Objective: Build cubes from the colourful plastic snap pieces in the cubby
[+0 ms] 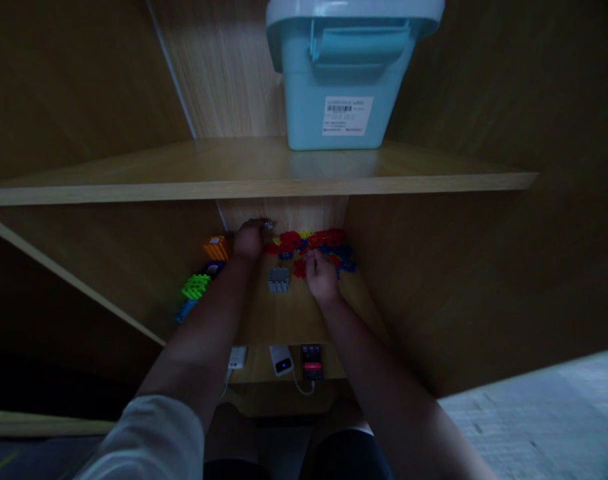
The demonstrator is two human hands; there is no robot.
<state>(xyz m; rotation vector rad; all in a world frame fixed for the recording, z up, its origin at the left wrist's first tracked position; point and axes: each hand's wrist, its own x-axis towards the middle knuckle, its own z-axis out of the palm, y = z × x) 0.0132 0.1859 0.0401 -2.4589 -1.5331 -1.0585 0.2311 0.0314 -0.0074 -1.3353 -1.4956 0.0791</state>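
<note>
My left hand (249, 241) reaches to the back of the lower shelf, its fingers closed around a small grey toothed piece (269, 225) at the fingertips. My right hand (323, 276) is pinched at the front of a loose heap of red pieces (329, 237) and blue pieces (343, 257); what its fingers hold cannot be made out. Some yellow pieces (305, 235) show among them. Between the hands sits a grey block (279, 279) with toothed edges. Left of my left arm are an orange block (217, 247), a green block (197, 286) and a partly hidden blue block (186, 311).
A light-blue lidded bin (347, 80) stands on the upper shelf (224, 163), above my hands. Wooden side walls enclose both sides. Near my knees lie a white power bank (281, 361) with a cable, a phone-like device (312, 362) and another white device (237, 357).
</note>
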